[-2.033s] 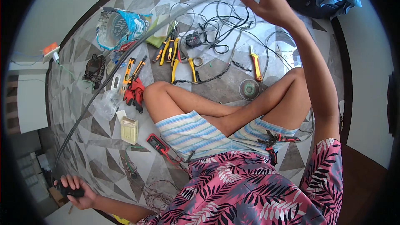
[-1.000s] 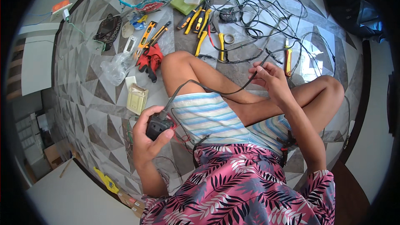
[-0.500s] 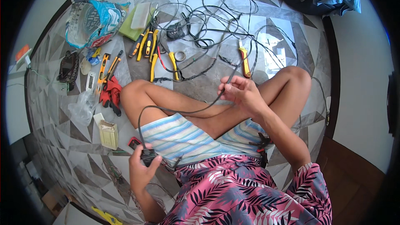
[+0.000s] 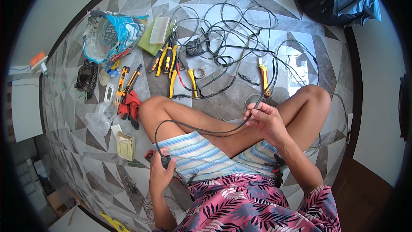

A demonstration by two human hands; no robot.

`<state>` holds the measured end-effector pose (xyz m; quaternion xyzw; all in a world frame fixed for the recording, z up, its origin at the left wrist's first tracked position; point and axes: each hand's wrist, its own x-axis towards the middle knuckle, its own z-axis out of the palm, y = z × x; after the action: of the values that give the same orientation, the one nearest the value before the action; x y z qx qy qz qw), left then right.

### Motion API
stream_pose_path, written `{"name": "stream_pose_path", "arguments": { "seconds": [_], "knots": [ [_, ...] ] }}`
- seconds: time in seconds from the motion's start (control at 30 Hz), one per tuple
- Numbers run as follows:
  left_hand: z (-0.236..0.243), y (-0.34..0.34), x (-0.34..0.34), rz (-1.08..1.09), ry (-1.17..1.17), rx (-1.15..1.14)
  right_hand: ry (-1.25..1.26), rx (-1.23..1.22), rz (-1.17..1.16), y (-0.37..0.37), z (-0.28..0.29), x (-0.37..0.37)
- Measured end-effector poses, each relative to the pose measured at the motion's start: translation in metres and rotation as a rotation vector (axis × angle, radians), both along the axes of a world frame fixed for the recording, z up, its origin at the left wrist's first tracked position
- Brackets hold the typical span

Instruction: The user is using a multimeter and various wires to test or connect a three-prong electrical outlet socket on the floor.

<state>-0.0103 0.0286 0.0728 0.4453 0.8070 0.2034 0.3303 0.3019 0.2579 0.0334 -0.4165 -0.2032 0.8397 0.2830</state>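
My left hand is low beside my bent left leg, closed around a small black block at the end of a dark cable; its exact kind is partly covered by my fingers. From there the cable arcs over my left thigh and across my shins to my right hand. That hand holds the cable between thumb and fingertips above my right shin. Beyond it the cable runs up to a loose tangle of black cable on the tiled floor. A yellow-and-red knife lies just past my right hand.
Several yellow-handled pliers, a tape roll and a green box lie ahead. Leftward are a blue plastic bag, red-black gloves and a cream box. A black backpack sits at the far right.
The whole view has shifted, so the scene sits farther right and lower. Both hands keep their hold, and the right fingers look more tightly closed on the cable.
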Motion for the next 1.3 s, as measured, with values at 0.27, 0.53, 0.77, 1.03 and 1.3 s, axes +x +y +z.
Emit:
{"name": "stream_pose_path", "arguments": {
  "seconds": [0.27, 0.53, 0.77, 1.03, 1.3],
  "knots": [
    [-0.011, 0.025, 0.001, 0.169, -0.081, 0.051, -0.019, -0.055, -0.056, 0.001, -0.012, 0.005],
    [-0.043, 0.028, -0.026, 0.327, -0.078, 0.144, -0.019, -0.111, -0.041, 0.004, -0.02, 0.005],
    [-0.066, 0.026, -0.048, 0.438, -0.302, 0.227, -0.002, -0.144, 0.002, 0.005, -0.027, 0.006],
    [-0.08, 0.021, -0.066, 0.505, -0.396, 0.205, -0.02, -0.175, 0.016, 0.009, -0.03, 0.001],
    [-0.07, 0.029, -0.067, 0.564, -0.461, 0.164, 0.012, -0.17, 0.039, 0.01, -0.03, 0.0]
  ]
}}
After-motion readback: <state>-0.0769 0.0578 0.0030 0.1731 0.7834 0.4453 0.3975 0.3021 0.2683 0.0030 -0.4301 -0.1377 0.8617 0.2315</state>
